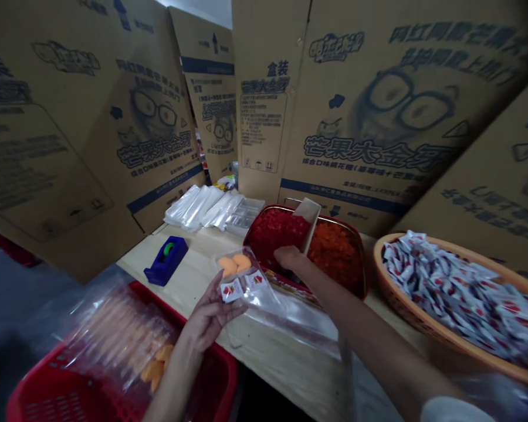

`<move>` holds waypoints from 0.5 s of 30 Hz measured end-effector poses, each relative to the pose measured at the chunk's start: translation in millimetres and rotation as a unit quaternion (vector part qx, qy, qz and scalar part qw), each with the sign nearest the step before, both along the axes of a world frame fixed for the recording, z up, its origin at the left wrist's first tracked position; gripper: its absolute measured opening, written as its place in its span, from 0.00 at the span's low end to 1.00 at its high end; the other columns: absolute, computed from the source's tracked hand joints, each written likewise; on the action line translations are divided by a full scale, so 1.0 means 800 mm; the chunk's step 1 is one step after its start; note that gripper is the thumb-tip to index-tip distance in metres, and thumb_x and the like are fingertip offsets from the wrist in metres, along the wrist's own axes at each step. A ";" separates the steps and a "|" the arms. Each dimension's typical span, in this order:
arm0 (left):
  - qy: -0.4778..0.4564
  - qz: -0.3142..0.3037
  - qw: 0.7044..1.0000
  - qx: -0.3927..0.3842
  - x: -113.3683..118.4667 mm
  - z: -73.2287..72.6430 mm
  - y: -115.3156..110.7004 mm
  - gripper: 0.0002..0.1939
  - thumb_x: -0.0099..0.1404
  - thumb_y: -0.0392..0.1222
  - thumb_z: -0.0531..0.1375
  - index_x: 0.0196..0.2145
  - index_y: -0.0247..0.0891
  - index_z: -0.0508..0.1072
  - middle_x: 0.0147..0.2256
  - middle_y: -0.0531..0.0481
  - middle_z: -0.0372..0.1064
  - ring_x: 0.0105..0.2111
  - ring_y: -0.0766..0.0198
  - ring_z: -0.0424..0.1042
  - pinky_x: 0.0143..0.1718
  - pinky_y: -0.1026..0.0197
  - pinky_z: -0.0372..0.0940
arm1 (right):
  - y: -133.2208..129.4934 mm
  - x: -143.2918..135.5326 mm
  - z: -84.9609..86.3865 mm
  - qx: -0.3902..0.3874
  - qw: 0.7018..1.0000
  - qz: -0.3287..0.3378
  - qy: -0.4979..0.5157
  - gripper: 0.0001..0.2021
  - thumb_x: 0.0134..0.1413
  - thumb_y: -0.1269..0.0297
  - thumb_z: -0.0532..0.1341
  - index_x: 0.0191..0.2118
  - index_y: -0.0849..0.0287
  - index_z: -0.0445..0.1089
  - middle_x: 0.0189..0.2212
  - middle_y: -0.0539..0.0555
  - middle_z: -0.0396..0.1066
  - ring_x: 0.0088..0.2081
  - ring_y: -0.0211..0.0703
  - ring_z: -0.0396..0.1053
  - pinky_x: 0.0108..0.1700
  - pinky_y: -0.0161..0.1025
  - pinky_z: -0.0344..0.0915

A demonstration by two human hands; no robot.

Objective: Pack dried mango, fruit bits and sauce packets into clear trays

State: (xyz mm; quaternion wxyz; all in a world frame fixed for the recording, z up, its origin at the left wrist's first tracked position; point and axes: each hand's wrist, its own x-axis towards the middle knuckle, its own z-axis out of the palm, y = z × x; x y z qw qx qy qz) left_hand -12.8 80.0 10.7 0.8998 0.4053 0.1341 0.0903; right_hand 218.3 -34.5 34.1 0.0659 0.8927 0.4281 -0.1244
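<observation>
My left hand [217, 310] grips a clear plastic bag [270, 296] from below. Through the film I see orange curved pieces [235, 265] and two small white-and-red sachets [232, 290]. My right hand [289, 258] reaches into the red crumbly pieces [277, 225] in the left part of a red-rimmed tray [364, 264]. Its fingers point down and are mostly hidden, so what they hold cannot be seen. A pale divider [310, 220] separates the red pieces from orange-red ones [334, 249] on the right.
Left on the table sits a blue tape dispenser [166, 261], with stacked clear bags [200, 208] behind it. An orange basket [385, 281] of sachets stands at right. Below left, a red basket [30, 390] holds filled bags [118, 334]. Tall cardboard boxes [264, 123] wall the back.
</observation>
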 end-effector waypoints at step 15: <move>-0.022 -0.055 0.998 -0.001 0.059 0.001 0.020 0.39 0.47 0.19 0.56 0.55 0.46 0.58 0.43 0.51 0.66 0.39 0.63 0.69 0.50 0.47 0.59 | -0.032 -0.006 0.012 0.090 0.995 0.001 -0.053 0.15 0.51 0.79 0.48 0.40 0.70 0.71 0.41 0.67 0.69 0.46 0.56 0.66 0.46 0.50 0.58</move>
